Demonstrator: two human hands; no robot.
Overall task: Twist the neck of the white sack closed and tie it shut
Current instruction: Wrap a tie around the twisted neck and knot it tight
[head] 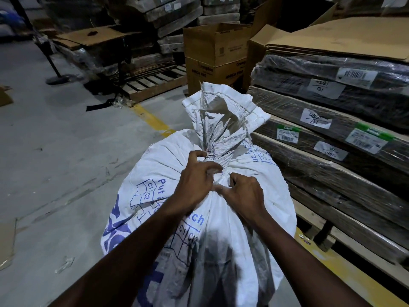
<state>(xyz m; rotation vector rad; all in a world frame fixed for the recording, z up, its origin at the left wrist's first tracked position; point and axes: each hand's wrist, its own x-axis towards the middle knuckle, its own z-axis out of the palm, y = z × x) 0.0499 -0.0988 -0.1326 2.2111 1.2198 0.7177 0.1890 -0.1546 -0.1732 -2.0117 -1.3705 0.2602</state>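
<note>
A large, full white sack (pixel 159 165) with blue printing stands upright on the floor in front of me. Its neck (pixel 221 149) is gathered and twisted into a tight bunch, and the open hem flares above it. My left hand (pixel 197 178) pinches the near left side of the neck with thumb and fingers. My right hand (pixel 241 191) grips the bunched cloth just right of it, fingers curled. A thin white tie seems to run between the two hands at the neck, but it is hard to make out.
A pallet of wrapped, labelled flat stacks (pixel 332 134) stands close on the right. Open cardboard boxes (pixel 217 54) sit behind the sack. A wooden pallet (pixel 155 83) lies farther back. Grey concrete floor (pixel 66 151) with a yellow line (pixel 152 120) spreads to the left.
</note>
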